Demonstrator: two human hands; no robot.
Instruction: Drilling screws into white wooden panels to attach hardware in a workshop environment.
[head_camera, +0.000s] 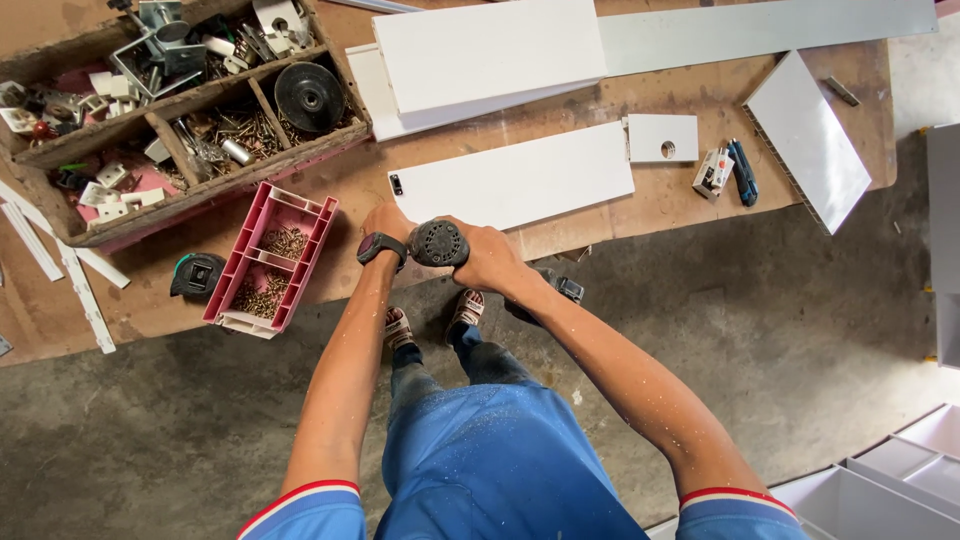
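Observation:
My right hand (488, 255) is wrapped around a dark cordless drill (439, 243), seen from its back end, pointed down at the near edge of a long white panel (512, 183) on the wooden workbench (680, 195). The drill's battery base (562, 287) shows under my right wrist. My left hand (388, 220), with a dark watch (381, 247) on the wrist, rests on the panel's near left corner beside the drill. Whether it holds anything there is hidden.
A pink bin of screws (268, 258) and a tape measure (197, 274) lie to the left. A wooden tray of hardware (180, 110) stands at the back left. More white panels (490, 50), a small holed piece (662, 138), a utility knife (741, 172) and a slanted panel (810, 140) lie beyond and right. White cabinet parts (890, 480) stand on the floor.

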